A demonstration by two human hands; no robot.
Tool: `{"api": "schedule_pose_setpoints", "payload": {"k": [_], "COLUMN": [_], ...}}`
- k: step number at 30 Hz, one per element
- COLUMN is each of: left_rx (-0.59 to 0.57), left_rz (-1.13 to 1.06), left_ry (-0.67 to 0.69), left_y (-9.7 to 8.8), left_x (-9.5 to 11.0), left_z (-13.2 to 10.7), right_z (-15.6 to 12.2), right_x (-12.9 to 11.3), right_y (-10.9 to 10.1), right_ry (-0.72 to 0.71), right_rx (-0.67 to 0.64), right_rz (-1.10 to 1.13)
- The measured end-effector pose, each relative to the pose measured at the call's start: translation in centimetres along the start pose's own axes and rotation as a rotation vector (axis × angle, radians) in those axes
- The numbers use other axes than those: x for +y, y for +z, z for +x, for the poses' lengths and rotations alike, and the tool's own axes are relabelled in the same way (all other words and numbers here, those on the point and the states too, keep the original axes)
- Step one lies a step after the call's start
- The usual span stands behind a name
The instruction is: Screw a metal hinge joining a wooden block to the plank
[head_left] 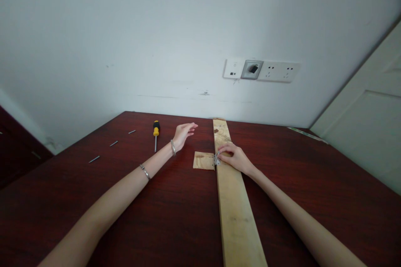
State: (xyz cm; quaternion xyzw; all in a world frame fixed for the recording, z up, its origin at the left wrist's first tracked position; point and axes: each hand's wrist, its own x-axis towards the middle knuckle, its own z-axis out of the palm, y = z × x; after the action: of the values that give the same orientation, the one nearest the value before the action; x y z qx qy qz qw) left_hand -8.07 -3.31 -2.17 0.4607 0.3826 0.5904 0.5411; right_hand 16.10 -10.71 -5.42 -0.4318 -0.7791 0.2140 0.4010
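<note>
A long pale wooden plank lies on the dark red table, running away from me. A small square of plywood lies against its left edge, with a small metal hinge between them. My right hand rests on the plank with its fingers bent, the fingertips pressing on the hinge. My left hand hovers above the table with loosely spread fingers and holds nothing. It is between the plank and a yellow-and-black screwdriver.
Three screws lie in a row at the table's left: one, one and one. White wall sockets sit above the plank's far end. A white door stands at the right.
</note>
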Motion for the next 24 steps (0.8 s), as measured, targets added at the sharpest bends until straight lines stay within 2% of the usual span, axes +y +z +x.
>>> {"api": "schedule_pose_setpoints", "payload": {"k": [10, 12, 17, 21, 24], "left_rx": [-0.009, -0.011, -0.013, -0.025, -0.04], "left_rz": [0.013, 0.019, 0.05, 0.117, 0.275], "left_ry": [0.006, 0.01, 0.041, 0.12, 0.319], "left_y": [-0.1, -0.1, 0.2, 0.1, -1.0], "left_x": [0.1, 0.2, 1.0, 3.8, 7.4], "left_z": [0.0, -0.1, -0.3, -0.1, 0.0], "right_z": [0.0, -0.2, -0.8, -1.0, -1.0], "right_x": [-0.4, -0.3, 0.5, 1.1, 1.3], "right_y": [-0.6, -0.7, -0.6, -0.6, -0.6], "right_ry": [0.041, 0.08, 0.163, 0.207, 0.23], "right_rx": [0.013, 0.078, 0.337, 0.469, 0.496], "right_rz": [0.092, 0.126, 0.196, 0.228, 0.247]}}
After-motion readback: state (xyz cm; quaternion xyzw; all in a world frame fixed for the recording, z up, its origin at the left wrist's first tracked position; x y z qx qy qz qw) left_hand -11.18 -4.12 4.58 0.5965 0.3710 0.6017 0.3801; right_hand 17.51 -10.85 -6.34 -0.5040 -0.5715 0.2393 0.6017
